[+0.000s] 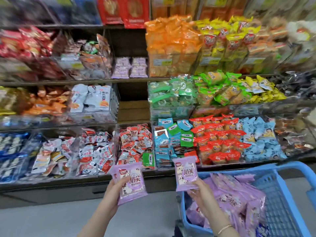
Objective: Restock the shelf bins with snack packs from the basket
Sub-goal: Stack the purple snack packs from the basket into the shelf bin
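Head view: left hand (110, 194) grips purple snack pack (132, 183), lower centre. Right hand (200, 192) pinches second pack (185, 173) above blue basket (280, 202), lower right, many packs left inside. Matching bin (130, 67), upper centre, nearly bare; restocking judged early.

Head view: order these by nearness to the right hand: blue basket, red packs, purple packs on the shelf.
1. blue basket, directly beneath the right hand.
2. red packs, lowest shelf, straight ahead.
3. shelf purple packs, higher shelf, far up-left.
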`<state>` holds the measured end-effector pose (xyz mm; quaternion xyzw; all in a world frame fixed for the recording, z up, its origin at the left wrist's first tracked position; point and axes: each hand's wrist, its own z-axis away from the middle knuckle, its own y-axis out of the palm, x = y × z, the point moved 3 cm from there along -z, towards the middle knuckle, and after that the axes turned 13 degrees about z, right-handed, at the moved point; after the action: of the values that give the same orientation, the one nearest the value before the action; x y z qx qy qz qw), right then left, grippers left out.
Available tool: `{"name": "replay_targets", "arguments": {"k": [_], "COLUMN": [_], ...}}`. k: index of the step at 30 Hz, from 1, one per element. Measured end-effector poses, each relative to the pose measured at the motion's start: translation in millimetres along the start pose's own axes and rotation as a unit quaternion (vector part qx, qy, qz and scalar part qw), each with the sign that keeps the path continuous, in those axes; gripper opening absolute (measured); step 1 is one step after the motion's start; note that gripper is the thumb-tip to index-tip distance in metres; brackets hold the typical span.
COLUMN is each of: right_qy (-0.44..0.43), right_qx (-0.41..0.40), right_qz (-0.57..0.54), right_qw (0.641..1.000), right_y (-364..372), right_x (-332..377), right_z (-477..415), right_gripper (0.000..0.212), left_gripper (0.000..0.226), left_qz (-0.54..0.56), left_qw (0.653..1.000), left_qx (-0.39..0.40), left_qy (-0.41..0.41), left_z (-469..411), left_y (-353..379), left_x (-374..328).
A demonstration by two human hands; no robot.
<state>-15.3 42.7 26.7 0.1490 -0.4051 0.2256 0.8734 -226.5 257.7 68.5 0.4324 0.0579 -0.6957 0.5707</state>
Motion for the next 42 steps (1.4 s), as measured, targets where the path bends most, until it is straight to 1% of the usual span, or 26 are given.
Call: {"name": "replay_targets", "arguments": {"k": [4,6,9,11,13,15,17,19,21,24,26,28,30,32,33,35,36,39,41,42], "right_qy": [-0.023,-0.025,-0.052,-0.068,-0.073,-0.074,-0.080,-0.088,-0.090,-0.111,-0.129,-0.145,-0.162,-0.175,-0.179,-0.185,-0.189,-0.208,-0.210,-0.213], "right_qx": [0.031,0.052,0.074,0.061,0.035,0.039,0.049,0.062,0.086,0.134,0.150,0.156,0.147,0.127,0.120,0.106,0.096,0.065,0.057,0.053], "right_qz": [-0.024,0.002,0.055,0.086,0.105,0.125,0.129,0.093,0.057,0.046,0.045,0.023,0.008,0.010,0.011,0.013,0.012,0.047,0.084,0.104], "right_qw": [0.999,0.998,0.994,0.992,0.991,0.989,0.987,0.990,0.991,0.984,0.979,0.977,0.976,0.976,0.977,0.977,0.977,0.975,0.972,0.970], "right_y": [58.7,82.0,110.8,128.1,143.8,162.3,182.0,201.4,219.3,246.2,265.9,285.6,303.8,319.7,327.8,343.3,351.3,373.8,387.2,394.3], "right_x": [16.5,29.9,58.3,79.4,97.8,117.5,141.4,166.6,187.8,222.3,249.8,279.8,309.6,334.3,344.5,362.4,370.9,397.9,414.5,421.7], "right_z": [-4.4,-13.0,-30.3,-45.0,-62.1,-80.9,-98.3,-114.9,-130.1,-153.1,-165.6,-176.7,-188.1,-202.8,-210.5,-226.4,-234.2,-257.0,-272.6,-280.4], "right_gripper": [0.023,0.023,0.016,0.019,0.023,0.024,0.018,0.007,0.005,0.017,0.022,0.020,0.012,0.007,0.007,0.010,0.012,0.016,0.014,0.014], "left_gripper": [0.078,0.083,0.086,0.087,0.083,0.077,0.075,0.069,0.059,0.039,0.028,0.018,0.009,0.011,0.014,0.029,0.031,0.018,0.010,0.010], "left_qz": [0.018,0.020,0.022,0.026,0.036,0.042,0.040,0.041,0.036,0.050,0.071,0.093,0.101,0.098,0.095,0.089,0.085,0.070,0.058,0.060], "left_qw": [0.999,0.998,0.996,0.994,0.994,0.994,0.993,0.991,0.988,0.985,0.983,0.981,0.979,0.979,0.980,0.981,0.981,0.984,0.984,0.984], "left_qx": [-0.008,-0.019,0.002,0.004,-0.004,-0.011,-0.021,-0.032,-0.045,-0.033,-0.030,-0.023,-0.031,-0.036,-0.033,-0.023,-0.017,-0.006,-0.013,-0.022], "left_qy": [0.031,0.054,0.090,0.102,0.102,0.100,0.108,0.125,0.142,0.163,0.166,0.171,0.175,0.173,0.171,0.171,0.172,0.163,0.167,0.168], "left_z": [-8.1,-16.8,-37.5,-52.5,-69.1,-84.5,-95.6,-112.0,-127.7,-151.8,-165.4,-177.1,-187.8,-194.5,-198.3,-207.1,-211.0,-226.5,-234.3,-239.1], "left_y": [-25.6,-31.9,-29.9,-24.7,-21.8,-16.3,-6.5,1.3,7.5,13.9,16.5,19.6,21.8,21.5,20.9,18.7,18.4,18.4,19.2,18.7], "left_x": [-42.5,-60.7,-89.6,-110.2,-128.8,-149.8,-176.8,-202.1,-225.5,-255.0,-267.5,-277.2,-285.1,-292.7,-296.2,-303.7,-306.9,-312.3,-315.3,-315.9]}}
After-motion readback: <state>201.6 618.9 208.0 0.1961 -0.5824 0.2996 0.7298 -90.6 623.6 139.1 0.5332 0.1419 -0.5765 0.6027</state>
